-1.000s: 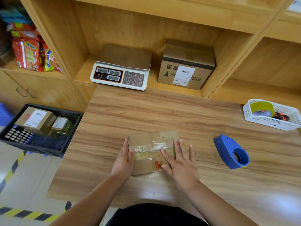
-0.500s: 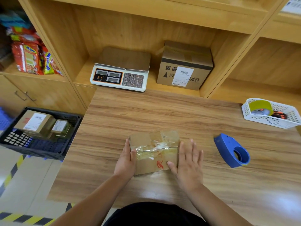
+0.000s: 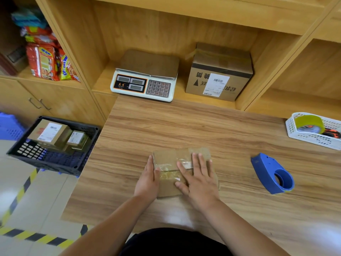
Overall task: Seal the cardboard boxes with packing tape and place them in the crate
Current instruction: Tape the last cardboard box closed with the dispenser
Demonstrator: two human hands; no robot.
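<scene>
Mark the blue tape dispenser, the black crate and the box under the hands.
blue tape dispenser (image 3: 264, 171): head view, flat side.
black crate (image 3: 42, 162): head view, near wall.
cardboard box (image 3: 163, 157): head view, bare top, far-left corner.

- The right hand lay flat on the near right part of the small brown cardboard box a second ago. Half a second ago it was beside the box's right edge. It now lies flat on the lid again.
- Its straight, spread fingers now cover the right end of the clear packing tape strip, which was fully exposed half a second ago.
- The red printed mark on the near part of the lid, visible in both earlier views, is now hidden under the right hand.
</scene>
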